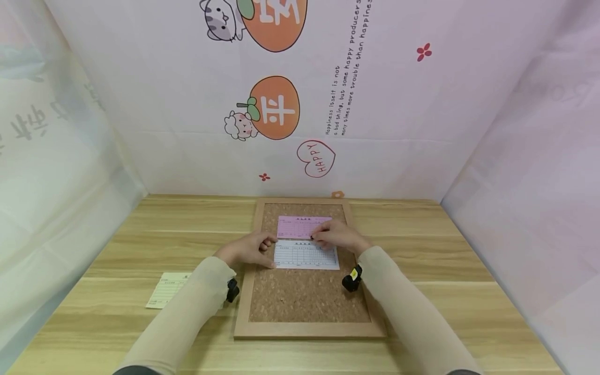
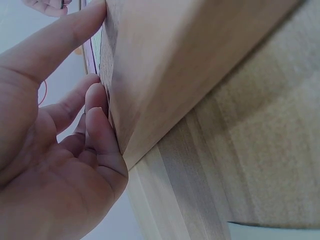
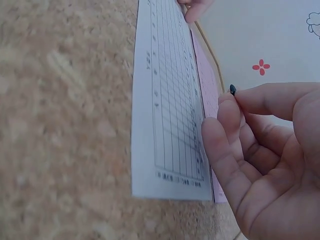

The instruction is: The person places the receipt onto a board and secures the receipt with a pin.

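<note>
On the wooden counter (image 1: 469, 291), a white slip (image 1: 304, 255) lies on a cork board (image 1: 309, 299). The left hand (image 1: 246, 249), its grip wide at the slip's left edge, should press it flat; the right hand (image 1: 339, 235) pinches a small dark object (image 3: 232, 89), best held upright.

Fingers (image 3: 272, 99) pinch a small dark object (image 3: 232, 90); white form (image 3: 167, 105) overlies corkboard (image 3: 70, 125).

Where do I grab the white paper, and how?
Probably pinch the white paper by its lower right corner, coming from the right: it lies flat on the cork board, that corner is uncovered, with the left hand at its left edge and the right hand over its upper right.
</note>
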Demonstrator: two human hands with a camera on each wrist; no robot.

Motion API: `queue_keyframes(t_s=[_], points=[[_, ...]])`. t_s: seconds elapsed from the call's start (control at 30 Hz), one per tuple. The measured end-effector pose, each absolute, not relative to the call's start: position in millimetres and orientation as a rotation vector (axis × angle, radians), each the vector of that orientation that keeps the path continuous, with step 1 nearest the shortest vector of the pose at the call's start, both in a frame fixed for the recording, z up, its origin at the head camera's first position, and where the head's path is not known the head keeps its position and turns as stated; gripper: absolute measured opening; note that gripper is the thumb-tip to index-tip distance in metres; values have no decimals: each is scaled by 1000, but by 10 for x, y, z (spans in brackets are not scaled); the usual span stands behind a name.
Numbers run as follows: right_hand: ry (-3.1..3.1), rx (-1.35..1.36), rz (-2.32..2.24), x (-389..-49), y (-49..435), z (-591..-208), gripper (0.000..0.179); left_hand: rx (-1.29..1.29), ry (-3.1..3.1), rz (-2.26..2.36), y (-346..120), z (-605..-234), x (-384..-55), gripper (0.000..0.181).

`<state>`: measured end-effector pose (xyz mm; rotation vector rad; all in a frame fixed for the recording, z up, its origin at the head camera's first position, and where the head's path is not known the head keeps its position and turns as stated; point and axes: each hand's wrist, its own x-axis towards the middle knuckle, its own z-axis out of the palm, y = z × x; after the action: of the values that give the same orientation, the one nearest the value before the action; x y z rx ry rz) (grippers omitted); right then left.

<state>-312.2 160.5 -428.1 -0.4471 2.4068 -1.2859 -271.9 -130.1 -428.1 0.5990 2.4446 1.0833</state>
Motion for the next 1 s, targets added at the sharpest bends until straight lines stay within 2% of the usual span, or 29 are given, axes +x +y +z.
queue_keyframes(t_s=[1.0], points=[[2397, -383, -1251, -3168, 1346, -4286, 22, 583, 2440, 1104, -1302, -4286, -2713, 69]])
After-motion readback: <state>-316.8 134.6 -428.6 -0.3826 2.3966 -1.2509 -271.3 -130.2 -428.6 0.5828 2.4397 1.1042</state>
